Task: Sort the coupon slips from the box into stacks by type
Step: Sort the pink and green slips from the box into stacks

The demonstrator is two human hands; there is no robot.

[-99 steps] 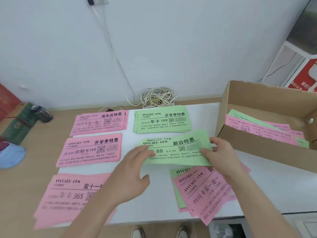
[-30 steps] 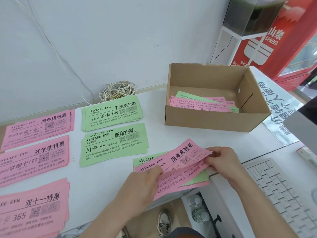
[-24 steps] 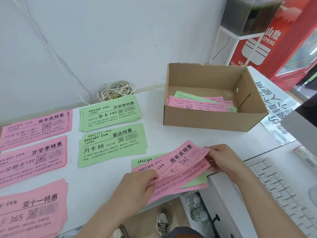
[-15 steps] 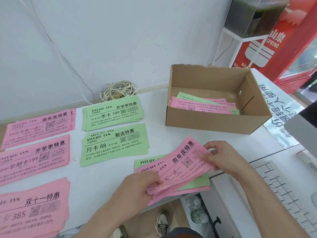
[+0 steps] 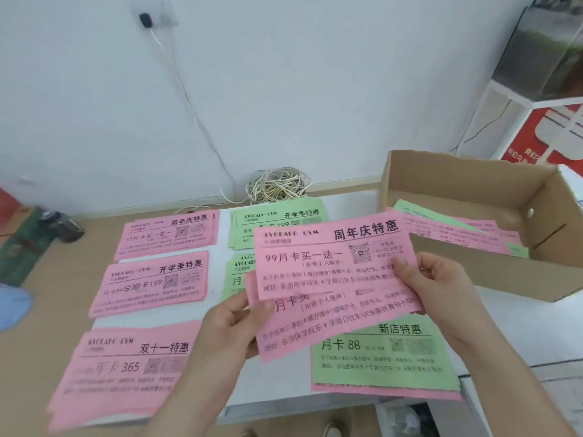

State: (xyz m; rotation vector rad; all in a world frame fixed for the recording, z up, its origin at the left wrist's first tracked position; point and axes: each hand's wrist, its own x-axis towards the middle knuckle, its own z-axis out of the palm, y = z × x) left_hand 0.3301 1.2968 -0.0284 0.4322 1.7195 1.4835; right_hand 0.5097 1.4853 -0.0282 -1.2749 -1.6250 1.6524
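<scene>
Pink coupon slips, fanned, held above the tabletop just left of the box.
The left hand grips their lower left corner with curled fingers; the right hand pinches their right edge. More pink and green slips lie in the box. 3 pink stacks lie at left, green stacks in the middle, 1 green stack nearest.

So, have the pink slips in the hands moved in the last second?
Yes. The pink slips rose off the loose green slip, back toward the green stacks.
</scene>
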